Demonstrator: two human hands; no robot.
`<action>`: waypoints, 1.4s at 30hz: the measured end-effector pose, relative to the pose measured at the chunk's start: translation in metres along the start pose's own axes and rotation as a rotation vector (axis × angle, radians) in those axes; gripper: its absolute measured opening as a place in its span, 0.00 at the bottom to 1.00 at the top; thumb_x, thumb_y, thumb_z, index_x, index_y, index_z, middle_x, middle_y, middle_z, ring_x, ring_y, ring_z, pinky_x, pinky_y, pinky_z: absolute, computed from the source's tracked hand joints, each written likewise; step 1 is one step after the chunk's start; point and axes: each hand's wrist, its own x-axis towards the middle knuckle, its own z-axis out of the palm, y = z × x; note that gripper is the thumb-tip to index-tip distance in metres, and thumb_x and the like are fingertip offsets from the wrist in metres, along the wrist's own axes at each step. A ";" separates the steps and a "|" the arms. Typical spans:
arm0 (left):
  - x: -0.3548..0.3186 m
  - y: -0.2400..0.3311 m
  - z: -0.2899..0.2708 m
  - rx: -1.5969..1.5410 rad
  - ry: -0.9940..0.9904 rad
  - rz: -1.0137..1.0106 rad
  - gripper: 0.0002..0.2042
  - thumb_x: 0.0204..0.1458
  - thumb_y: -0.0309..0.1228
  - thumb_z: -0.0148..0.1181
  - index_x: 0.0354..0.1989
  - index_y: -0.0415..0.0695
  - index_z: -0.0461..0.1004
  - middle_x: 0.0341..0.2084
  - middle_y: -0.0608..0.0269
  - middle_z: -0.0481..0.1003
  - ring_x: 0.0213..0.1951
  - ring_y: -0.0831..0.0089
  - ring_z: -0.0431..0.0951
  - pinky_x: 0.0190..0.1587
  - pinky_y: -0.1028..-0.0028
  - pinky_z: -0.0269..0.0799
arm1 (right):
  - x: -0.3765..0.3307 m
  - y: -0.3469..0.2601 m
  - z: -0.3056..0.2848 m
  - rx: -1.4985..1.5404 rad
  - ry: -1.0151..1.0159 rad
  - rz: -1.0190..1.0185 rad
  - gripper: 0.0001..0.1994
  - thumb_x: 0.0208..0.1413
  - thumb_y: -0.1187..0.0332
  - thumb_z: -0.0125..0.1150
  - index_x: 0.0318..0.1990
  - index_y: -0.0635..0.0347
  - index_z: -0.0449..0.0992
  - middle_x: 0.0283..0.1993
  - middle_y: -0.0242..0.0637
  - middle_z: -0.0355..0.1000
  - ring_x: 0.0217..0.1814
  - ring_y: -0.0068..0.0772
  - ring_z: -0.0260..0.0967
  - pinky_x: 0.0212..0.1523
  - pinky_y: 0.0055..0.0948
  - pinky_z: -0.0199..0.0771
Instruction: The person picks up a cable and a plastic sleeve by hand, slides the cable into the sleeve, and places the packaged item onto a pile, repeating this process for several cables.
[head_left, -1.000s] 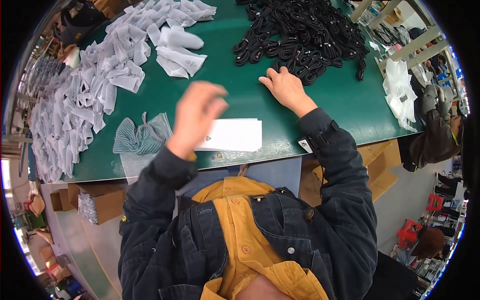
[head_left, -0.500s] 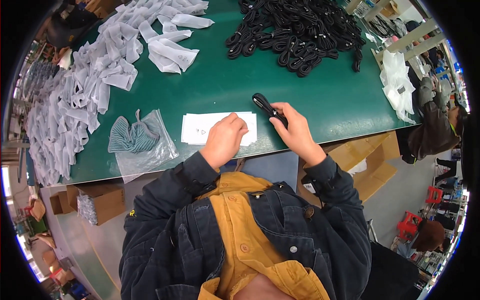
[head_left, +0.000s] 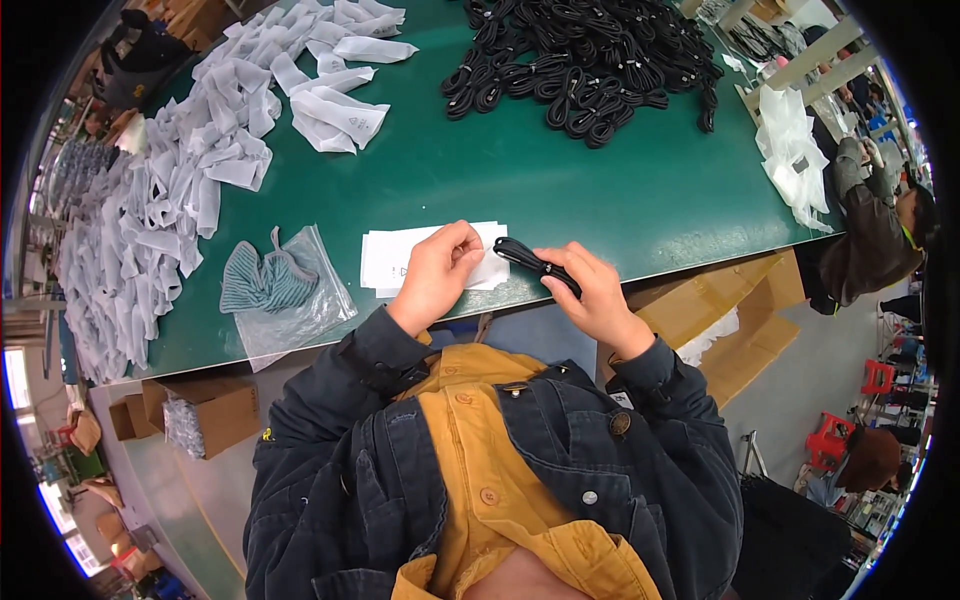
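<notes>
My right hand [head_left: 592, 298] is closed round a coiled black cable [head_left: 522, 258], whose looped end points left toward a stack of flat white bags [head_left: 385, 262] at the table's near edge. Over the right part of that stack lies my left hand [head_left: 438, 275], thumb and fingers pinched together at the top bag. The fingers partly hide the exact spot they grip. The cable's tip is just right of the left fingertips, above the stack's right end.
Filled white bags [head_left: 165, 215] cover the green table's [head_left: 420, 170] left side; coiled black cables [head_left: 590, 60] are heaped at the back. A striped green cloth [head_left: 265, 280] lies on a clear plastic bag [head_left: 300, 325]. Cardboard boxes [head_left: 725, 310] stand below the edge. Someone [head_left: 875, 235] is at the right.
My right hand has brought the cable down and left, its looped end now by the bag stack. My left hand has shifted slightly and pinches near the stack's right end.
</notes>
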 end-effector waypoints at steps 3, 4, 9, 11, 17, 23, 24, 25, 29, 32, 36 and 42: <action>-0.001 -0.001 0.001 -0.031 0.016 -0.001 0.05 0.52 0.19 0.59 0.33 0.38 0.69 0.27 0.59 0.68 0.28 0.67 0.72 0.34 0.71 0.70 | 0.003 0.000 -0.001 0.023 -0.074 0.035 0.15 0.54 0.74 0.62 0.50 0.61 0.75 0.34 0.42 0.69 0.32 0.45 0.69 0.32 0.37 0.69; -0.001 -0.001 0.001 -0.048 0.024 -0.002 0.05 0.52 0.19 0.59 0.33 0.38 0.69 0.27 0.58 0.68 0.29 0.66 0.72 0.34 0.71 0.70 | 0.004 0.001 -0.001 0.024 -0.073 0.034 0.15 0.54 0.74 0.62 0.50 0.61 0.75 0.34 0.42 0.69 0.32 0.45 0.69 0.32 0.37 0.69; -0.005 0.016 0.001 0.137 -0.042 0.301 0.05 0.52 0.19 0.59 0.33 0.39 0.69 0.32 0.58 0.69 0.34 0.63 0.72 0.37 0.71 0.69 | 0.004 0.007 0.006 0.302 -0.175 0.219 0.14 0.55 0.74 0.62 0.50 0.60 0.76 0.34 0.39 0.68 0.34 0.38 0.69 0.35 0.33 0.71; -0.001 0.023 0.000 0.303 -0.023 0.451 0.05 0.51 0.19 0.59 0.33 0.39 0.70 0.34 0.57 0.69 0.36 0.61 0.72 0.38 0.70 0.69 | 0.010 0.006 0.014 0.638 -0.138 0.478 0.13 0.55 0.76 0.63 0.49 0.62 0.76 0.36 0.37 0.69 0.35 0.31 0.69 0.38 0.29 0.71; 0.014 0.033 -0.015 0.307 0.061 0.393 0.05 0.51 0.19 0.60 0.33 0.39 0.70 0.35 0.58 0.71 0.38 0.62 0.72 0.41 0.70 0.69 | 0.032 -0.007 0.003 0.224 -0.010 0.027 0.15 0.54 0.79 0.65 0.49 0.66 0.73 0.42 0.36 0.66 0.40 0.25 0.67 0.41 0.24 0.72; 0.028 0.036 -0.028 -0.064 0.052 0.167 0.04 0.54 0.21 0.60 0.32 0.39 0.71 0.38 0.61 0.72 0.42 0.70 0.73 0.45 0.72 0.70 | 0.051 -0.007 0.008 0.415 0.167 0.098 0.13 0.49 0.81 0.69 0.38 0.64 0.70 0.43 0.38 0.65 0.41 0.23 0.66 0.41 0.19 0.71; 0.030 0.036 -0.030 -0.077 0.061 0.158 0.04 0.54 0.22 0.60 0.32 0.39 0.71 0.39 0.62 0.73 0.42 0.71 0.73 0.45 0.73 0.70 | 0.054 -0.006 0.006 0.413 0.168 0.096 0.13 0.49 0.81 0.69 0.38 0.64 0.70 0.43 0.38 0.65 0.41 0.23 0.66 0.41 0.19 0.71; 0.030 0.037 -0.032 -0.077 0.062 0.160 0.04 0.54 0.22 0.60 0.32 0.39 0.71 0.39 0.62 0.73 0.42 0.71 0.73 0.45 0.73 0.70 | 0.057 -0.006 0.005 0.427 0.140 0.083 0.13 0.49 0.81 0.70 0.36 0.64 0.69 0.43 0.38 0.65 0.40 0.23 0.66 0.41 0.19 0.71; 0.031 0.038 -0.038 -0.067 -0.051 0.143 0.04 0.58 0.25 0.58 0.33 0.40 0.70 0.44 0.62 0.71 0.43 0.77 0.70 0.48 0.76 0.68 | 0.066 -0.009 0.002 0.409 0.072 0.071 0.13 0.48 0.80 0.70 0.34 0.63 0.68 0.43 0.38 0.66 0.39 0.23 0.67 0.40 0.20 0.71; 0.036 0.044 -0.040 -0.218 -0.025 0.138 0.04 0.60 0.28 0.57 0.36 0.41 0.73 0.46 0.63 0.73 0.45 0.77 0.72 0.49 0.75 0.69 | 0.077 -0.013 0.003 0.319 0.047 0.090 0.12 0.49 0.79 0.70 0.37 0.63 0.71 0.42 0.37 0.66 0.37 0.24 0.68 0.39 0.21 0.72; 0.062 0.040 -0.093 -0.677 0.057 0.007 0.10 0.60 0.29 0.56 0.46 0.38 0.75 0.44 0.63 0.77 0.45 0.75 0.75 0.50 0.72 0.70 | 0.100 -0.006 -0.007 0.348 0.058 -0.094 0.11 0.53 0.76 0.66 0.44 0.61 0.74 0.39 0.37 0.69 0.35 0.30 0.70 0.37 0.24 0.73; 0.077 0.048 -0.124 0.073 0.578 0.383 0.12 0.57 0.27 0.60 0.48 0.38 0.74 0.40 0.60 0.78 0.39 0.71 0.77 0.45 0.72 0.73 | 0.133 0.126 -0.048 -0.592 0.149 0.122 0.11 0.59 0.68 0.59 0.48 0.56 0.77 0.45 0.42 0.69 0.43 0.47 0.71 0.43 0.39 0.75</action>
